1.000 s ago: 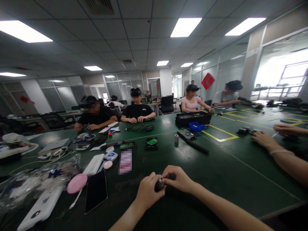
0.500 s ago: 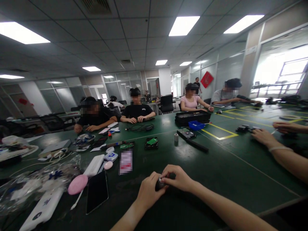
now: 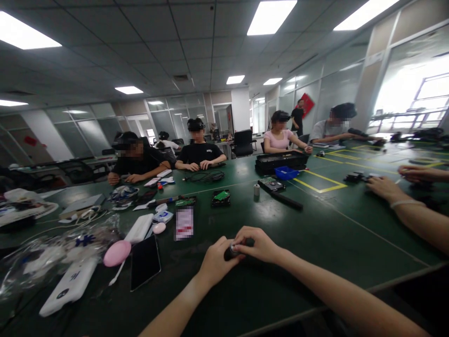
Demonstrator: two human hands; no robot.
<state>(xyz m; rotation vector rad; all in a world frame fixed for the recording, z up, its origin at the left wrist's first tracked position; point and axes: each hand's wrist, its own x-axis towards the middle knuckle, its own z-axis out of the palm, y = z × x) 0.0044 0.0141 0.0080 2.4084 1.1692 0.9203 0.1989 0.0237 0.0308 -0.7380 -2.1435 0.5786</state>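
Observation:
Near the front of the green table, my left hand [image 3: 214,263] is wrapped round a small dark cylinder with a silvery end [image 3: 229,252], most of it hidden by the fingers. My right hand [image 3: 257,244] meets it from the right, thumb and fingertips pinched at the silvery end. Whether the right fingertips hold a separate small part I cannot make out. Farther off stands a small grey metal cylinder [image 3: 257,190], upright and apart from both hands.
A tablet [image 3: 145,263], a pink oval object [image 3: 117,253] and plastic bags [image 3: 66,255] lie to the left. Beyond are a green circuit board [image 3: 221,197], a hard drive [image 3: 271,184] and a blue tray [image 3: 286,173]. Another person's hands [image 3: 386,189] work at the right; several people sit opposite.
The camera view has tilted downward, so the table and hands sit slightly differently in frame. Both hands keep their hold on the dark cylinder; the fingers have shifted only slightly.

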